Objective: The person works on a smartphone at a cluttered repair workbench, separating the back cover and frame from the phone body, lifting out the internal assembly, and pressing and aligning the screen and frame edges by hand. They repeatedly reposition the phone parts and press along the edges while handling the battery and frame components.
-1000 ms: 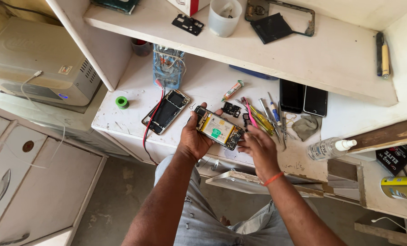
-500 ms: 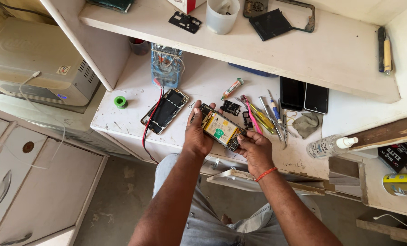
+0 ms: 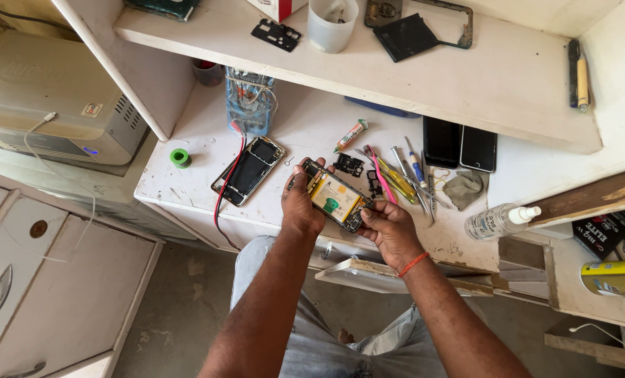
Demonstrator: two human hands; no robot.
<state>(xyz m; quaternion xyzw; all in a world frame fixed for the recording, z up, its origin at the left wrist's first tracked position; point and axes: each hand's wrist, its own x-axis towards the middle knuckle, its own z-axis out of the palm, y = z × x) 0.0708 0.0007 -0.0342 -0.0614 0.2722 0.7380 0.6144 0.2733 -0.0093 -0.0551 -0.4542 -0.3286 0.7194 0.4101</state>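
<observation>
An opened phone (image 3: 335, 197) with a yellow battery and exposed boards is held above the front of the white workbench (image 3: 305, 126). My left hand (image 3: 300, 203) grips its upper left end. My right hand (image 3: 389, 227) grips its lower right end, with a red thread around the wrist. A second opened phone (image 3: 248, 170) lies flat to the left, with a red and black wire pair running to it. A small black phone part (image 3: 348, 164) lies just behind the held phone.
Screwdrivers, tweezers and a pink tool (image 3: 396, 175) lie right of my hands. Two dark phones (image 3: 459, 145), a grey cloth (image 3: 464, 187), a clear bottle (image 3: 498, 220), a green tape roll (image 3: 180, 157) and a blue device (image 3: 248, 101) surround them. The shelf (image 3: 466, 77) above holds a white cup and phone parts.
Both hands lifted the opened phone slightly and tilted it, its upper end turning toward the left. The camera view shifted a little; the items on the bench stayed put.
</observation>
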